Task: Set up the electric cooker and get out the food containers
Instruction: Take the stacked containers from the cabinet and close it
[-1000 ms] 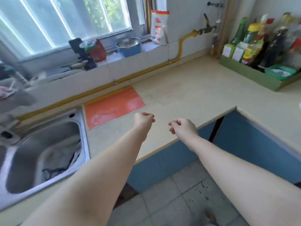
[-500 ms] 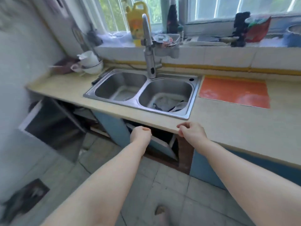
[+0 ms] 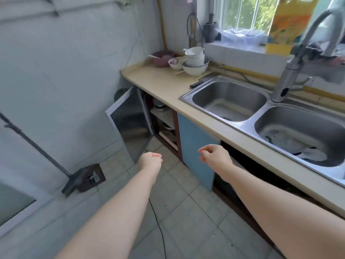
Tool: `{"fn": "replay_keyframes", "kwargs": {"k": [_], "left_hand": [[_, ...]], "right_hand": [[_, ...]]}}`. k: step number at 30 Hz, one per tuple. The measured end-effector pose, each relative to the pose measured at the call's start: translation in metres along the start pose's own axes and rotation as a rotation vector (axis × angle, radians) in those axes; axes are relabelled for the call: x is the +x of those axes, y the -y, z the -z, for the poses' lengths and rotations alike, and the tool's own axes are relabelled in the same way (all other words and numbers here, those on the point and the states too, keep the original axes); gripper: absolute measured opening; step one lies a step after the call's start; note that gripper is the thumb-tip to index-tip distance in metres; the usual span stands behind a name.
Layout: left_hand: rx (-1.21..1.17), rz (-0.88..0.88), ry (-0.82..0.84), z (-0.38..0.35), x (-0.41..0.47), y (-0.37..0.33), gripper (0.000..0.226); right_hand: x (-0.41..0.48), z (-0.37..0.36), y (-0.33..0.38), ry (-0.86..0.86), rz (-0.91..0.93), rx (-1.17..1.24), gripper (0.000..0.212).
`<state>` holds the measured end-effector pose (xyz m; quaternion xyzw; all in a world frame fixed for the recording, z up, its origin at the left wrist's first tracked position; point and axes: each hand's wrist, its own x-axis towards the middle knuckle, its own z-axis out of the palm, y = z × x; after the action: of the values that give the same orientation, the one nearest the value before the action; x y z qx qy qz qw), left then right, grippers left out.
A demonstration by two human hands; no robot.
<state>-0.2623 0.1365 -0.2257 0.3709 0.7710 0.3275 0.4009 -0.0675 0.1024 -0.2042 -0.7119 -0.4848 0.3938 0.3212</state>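
Note:
My left hand [image 3: 150,161] is a loose fist held over the tiled floor, holding nothing. My right hand [image 3: 214,156] hangs in front of a blue cabinet door [image 3: 196,144], its fingers curled with nothing in them. To the left, a cabinet under the counter stands with its glass door [image 3: 130,124] swung open, and dishes [image 3: 160,107] sit on its shelves. No electric cooker shows in view. Stacked white bowls [image 3: 194,61] stand on the counter's far corner.
A double steel sink [image 3: 261,107] with a tall faucet [image 3: 287,79] fills the counter [image 3: 158,79] on the right. A knife [image 3: 197,83] lies beside the sink. A mop [image 3: 82,180] leans against the left wall. A thin black cord [image 3: 158,227] runs across the floor tiles.
The view has swung left from the orange board and the corner counter past the sink to the open cabinet. Both hands stay curled and have dropped below the counter edge.

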Motion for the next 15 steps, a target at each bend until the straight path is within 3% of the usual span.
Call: {"fn": "replay_keyframes", "kwargs": {"k": [7,15], "left_hand": [[-0.122,0.072,-0.083,0.063,0.119,-0.014,0.033],[-0.148,0.148,-0.078,0.053,0.24,-0.041,0.032]], "right_hand": [[0.089,-0.093,0.065,0.088,0.012,-0.034,0.021],[0.218,-0.165,0.085,0.177,-0.07,-0.01,0.023]]}}
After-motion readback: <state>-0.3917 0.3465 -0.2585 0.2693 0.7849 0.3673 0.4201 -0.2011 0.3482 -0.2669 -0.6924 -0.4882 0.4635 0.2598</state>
